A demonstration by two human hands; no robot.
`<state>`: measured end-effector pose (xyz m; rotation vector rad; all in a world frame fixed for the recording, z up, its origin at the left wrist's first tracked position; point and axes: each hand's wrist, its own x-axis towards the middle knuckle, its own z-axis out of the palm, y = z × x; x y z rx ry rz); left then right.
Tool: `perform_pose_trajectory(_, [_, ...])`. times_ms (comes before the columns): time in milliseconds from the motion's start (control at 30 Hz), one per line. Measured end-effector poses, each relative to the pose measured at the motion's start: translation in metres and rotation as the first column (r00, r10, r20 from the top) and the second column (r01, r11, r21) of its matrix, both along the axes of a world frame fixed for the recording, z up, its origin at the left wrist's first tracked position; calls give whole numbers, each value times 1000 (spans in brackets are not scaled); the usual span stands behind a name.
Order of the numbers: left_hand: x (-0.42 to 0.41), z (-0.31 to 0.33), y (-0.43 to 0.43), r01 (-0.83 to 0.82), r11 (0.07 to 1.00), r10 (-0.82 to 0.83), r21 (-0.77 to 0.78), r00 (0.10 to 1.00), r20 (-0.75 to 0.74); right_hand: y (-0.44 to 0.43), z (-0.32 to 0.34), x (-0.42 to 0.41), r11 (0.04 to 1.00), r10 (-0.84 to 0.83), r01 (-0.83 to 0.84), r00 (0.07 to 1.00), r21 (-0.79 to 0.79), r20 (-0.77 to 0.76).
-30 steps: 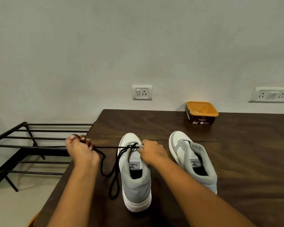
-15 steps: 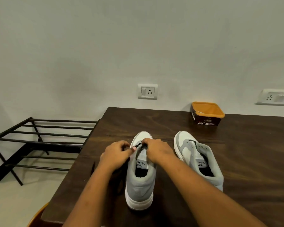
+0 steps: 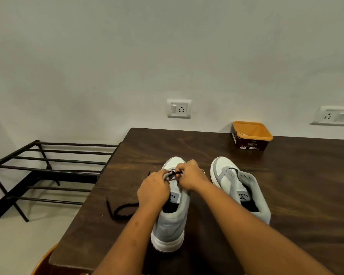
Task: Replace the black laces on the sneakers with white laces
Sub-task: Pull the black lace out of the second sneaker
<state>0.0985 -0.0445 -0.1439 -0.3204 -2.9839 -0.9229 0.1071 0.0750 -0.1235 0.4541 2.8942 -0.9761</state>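
Black lace point(image 3: 172, 173): crosses the toe-end eyelets of the left sneaker point(image 3: 170, 231); loose tail lies on the table point(image 3: 296, 185) to the left.
Left hand point(image 3: 153, 190): fingers curled, pinching the lace.
Right hand point(image 3: 191, 177): pinching it from the opposite side, equally near.
Axis: sneaker points away; lace runs crosswise between both hands.

Grey and white on left sneaker point(image 3: 168, 225) and right sneaker point(image 3: 229, 179); black on lace point(image 3: 119, 212). Dark brown wood grain across surface point(image 3: 286, 185). Orange inside tub point(image 3: 252, 130).
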Motion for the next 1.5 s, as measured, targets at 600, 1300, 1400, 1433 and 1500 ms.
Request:
perform_pose_trajectory(600, [8,6,5,-59,998,59,-11,998,-20,32,10,3,351,-380,355,900,-867,214])
perform_pose_trajectory(1300, [9,4,5,-98,991,101,93,994,-33,5,9,-10,987,-157,138,949,-85,-273])
perform_pose_trajectory(1400, [10,5,4,-101,991,105,90,994,-39,22,21,-13,625,-609,258,751,-737,-254])
perform_pose_trajectory(1433, [10,5,4,-105,990,109,89,993,-39,27,25,-13,388,-710,208,688,-898,-148])
perform_pose_trajectory(1500, [11,5,5,-113,990,116,87,993,-31,36,33,-8,65,-756,93,654,-994,12])
